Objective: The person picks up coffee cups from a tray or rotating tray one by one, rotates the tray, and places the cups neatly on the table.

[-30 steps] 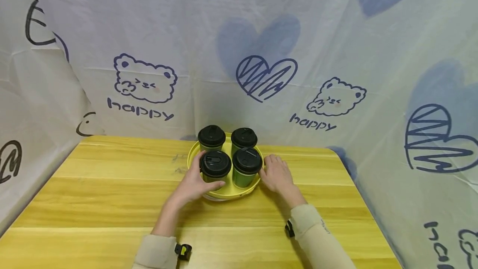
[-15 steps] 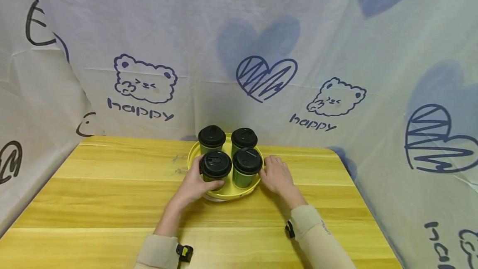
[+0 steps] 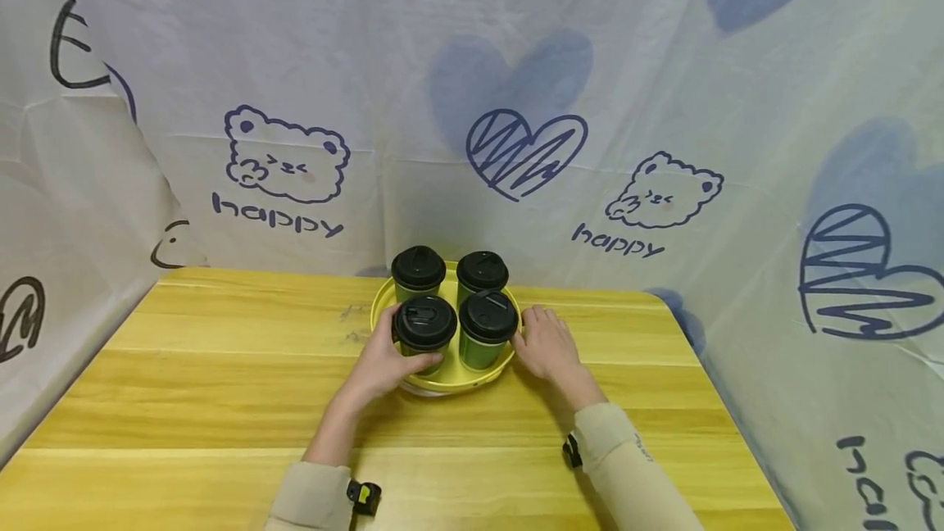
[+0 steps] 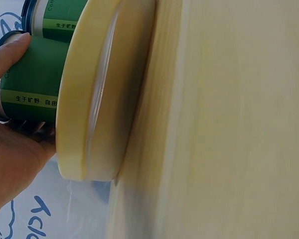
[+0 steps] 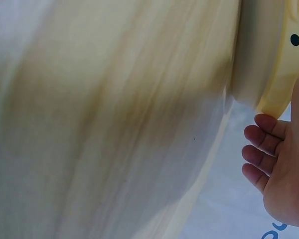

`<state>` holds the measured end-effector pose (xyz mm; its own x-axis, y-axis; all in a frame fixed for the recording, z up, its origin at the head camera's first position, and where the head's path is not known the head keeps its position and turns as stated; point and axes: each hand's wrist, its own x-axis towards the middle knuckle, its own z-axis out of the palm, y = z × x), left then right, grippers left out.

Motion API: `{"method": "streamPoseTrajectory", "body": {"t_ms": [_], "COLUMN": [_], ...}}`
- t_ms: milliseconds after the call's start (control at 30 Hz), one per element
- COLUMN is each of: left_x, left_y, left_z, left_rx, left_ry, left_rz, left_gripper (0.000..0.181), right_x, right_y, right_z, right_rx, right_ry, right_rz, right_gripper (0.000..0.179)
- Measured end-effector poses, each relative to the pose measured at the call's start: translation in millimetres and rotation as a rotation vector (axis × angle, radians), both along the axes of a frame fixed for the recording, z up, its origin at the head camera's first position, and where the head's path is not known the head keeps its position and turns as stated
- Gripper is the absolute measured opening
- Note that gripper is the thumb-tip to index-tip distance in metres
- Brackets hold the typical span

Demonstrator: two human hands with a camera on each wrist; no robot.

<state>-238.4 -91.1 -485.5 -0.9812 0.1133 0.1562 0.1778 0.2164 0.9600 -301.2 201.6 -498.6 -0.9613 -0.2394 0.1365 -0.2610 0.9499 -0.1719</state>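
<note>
In the head view, lidded green paper coffee cups stand upright on a round yellow tray (image 3: 460, 386) with a raised rim. My left hand (image 3: 382, 363) grips the front-left coffee cup (image 3: 424, 326), thumb across its near side and fingers round the left. The left wrist view shows that cup's green wall (image 4: 32, 74) with its base at the tray. At the tray's right rim (image 5: 276, 94), my right hand (image 3: 547, 342) holds the edge with curled fingers; its thumb is mostly hidden. Beside that hand stands the front-right coffee cup (image 3: 483, 330).
Two more coffee cups, the back-left cup (image 3: 418, 270) and the back-right cup (image 3: 483, 273), stand behind on the tray. A yellow wood-grain table (image 3: 221, 383) lies beneath. White printed cloth (image 3: 398, 105) hangs behind and along both sides.
</note>
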Motion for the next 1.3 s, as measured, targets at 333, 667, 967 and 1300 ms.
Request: {"method": "streamPoseTrajectory", "body": {"t_ms": [333, 667, 967, 1300], "left_x": [3.5, 0.3, 2.5, 1.6], "left_y": [0.3, -4.0, -15.4, -34.2], "left_z": [8.9, 19.8, 32.1, 39.0], "left_rx": [0.013, 0.031, 0.006, 0.002], "left_ry": [-0.009, 0.005, 0.01, 0.076], "left_rz": [0.0, 0.005, 0.04, 0.083], "left_gripper": [0.097, 0.097, 0.098, 0.096], "right_x": [1.1, 1.5, -0.1, 0.0], "right_y": [-1, -1, 0, 0], "right_z": [1.4, 0.8, -1.6, -1.5], "right_rx": [0.012, 0.014, 0.003, -0.006], "right_ry": [-0.005, 0.015, 0.008, 0.008], "right_rz": [-0.003, 0.0, 0.004, 0.0], "right_gripper": [0.037, 0.034, 0.033, 0.035]}}
